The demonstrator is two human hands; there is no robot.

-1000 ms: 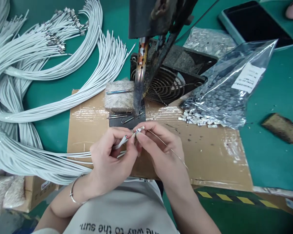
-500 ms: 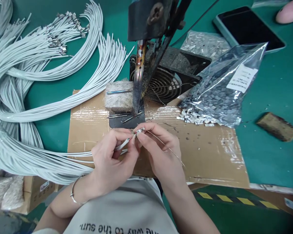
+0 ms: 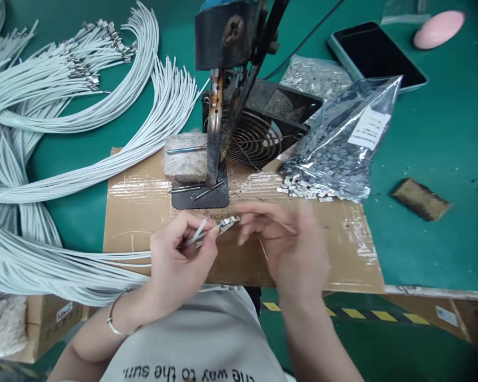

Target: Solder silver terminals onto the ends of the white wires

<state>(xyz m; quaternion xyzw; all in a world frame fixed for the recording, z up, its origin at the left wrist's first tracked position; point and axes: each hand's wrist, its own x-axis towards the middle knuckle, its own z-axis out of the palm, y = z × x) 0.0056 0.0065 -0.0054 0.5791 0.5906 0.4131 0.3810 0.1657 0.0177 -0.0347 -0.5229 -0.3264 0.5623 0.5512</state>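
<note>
My left hand (image 3: pixel 183 260) is closed, its thumb and fingers pinching thin white cables (image 3: pixel 199 232). Small metal connector pieces (image 3: pixel 229 220) stick out to the right of the fingertips. Just beyond them, my right hand (image 3: pixel 290 244) is blurred by motion, thumb and fingers spread apart. A faint thin wire (image 3: pixel 264 249) shows below its fingers; whether the hand still has hold of it is unclear. Ahead of both hands, a soldering iron (image 3: pixel 214 138) points down at a dark plate (image 3: pixel 200 199) with thin metal rods on it.
Large bundles of white cables (image 3: pixel 83 175) cover the left side. Behind the iron stands a black fan (image 3: pixel 255 138). A bag of small parts (image 3: pixel 326 154) spills pieces onto the cardboard (image 3: pixel 334 244). Farther right are a phone (image 3: pixel 378 53), a brown sponge (image 3: pixel 421 199) and a pink egg-shaped object (image 3: pixel 438 30).
My right hand has let go of the connector end and moved right, its fingers spreading. My left hand keeps its pinch on the cables. The whole view has shifted slightly.
</note>
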